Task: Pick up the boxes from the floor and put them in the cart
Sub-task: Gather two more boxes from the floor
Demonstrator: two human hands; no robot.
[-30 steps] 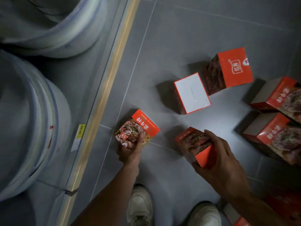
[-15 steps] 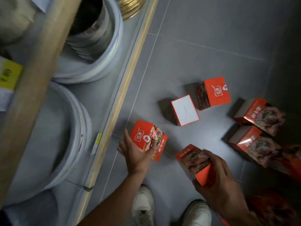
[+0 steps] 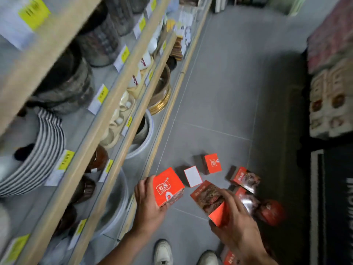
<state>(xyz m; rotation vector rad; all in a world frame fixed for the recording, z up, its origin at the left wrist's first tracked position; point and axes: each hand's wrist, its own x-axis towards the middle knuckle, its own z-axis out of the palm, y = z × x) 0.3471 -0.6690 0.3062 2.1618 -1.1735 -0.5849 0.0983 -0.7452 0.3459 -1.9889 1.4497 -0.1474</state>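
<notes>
**Two boxes lifted, others on the aisle floor**

The left hand [image 3: 150, 204] is wrapped around an orange box [image 3: 168, 187], thumb on its near side and fingers behind it, with the logo face turned up toward the camera. The box is raised clear of the grey tiled floor [image 3: 219, 104], just beside the lower edge of the store shelving [image 3: 107, 119].

The right hand [image 3: 236, 222] grips a second box [image 3: 211, 199] from above, fingers curled over its far edge and thumb under the orange end flap; its printed food picture faces up. This box too is held off the floor, near the first one but not touching it.

Beyond the hands, more boxes lie on the tiles near the middle of the aisle: one showing a plain white face [image 3: 193, 176], one tilted with an orange logo face [image 3: 213, 163] just beyond it, and one with a food picture [image 3: 245, 178] to the right, at the edge of a dark mat [image 3: 282, 150]. Another box and a rounded red pack [image 3: 272, 212] sit partly hidden behind the right hand; motion blur leaves their details unclear.

A pair of white shoes [image 3: 164, 252] stands at the near edge of the floor. The shelves at the left carry striped plates [image 3: 44, 146], dark bowls and yellow price tags. No cart shows in this view.
</notes>
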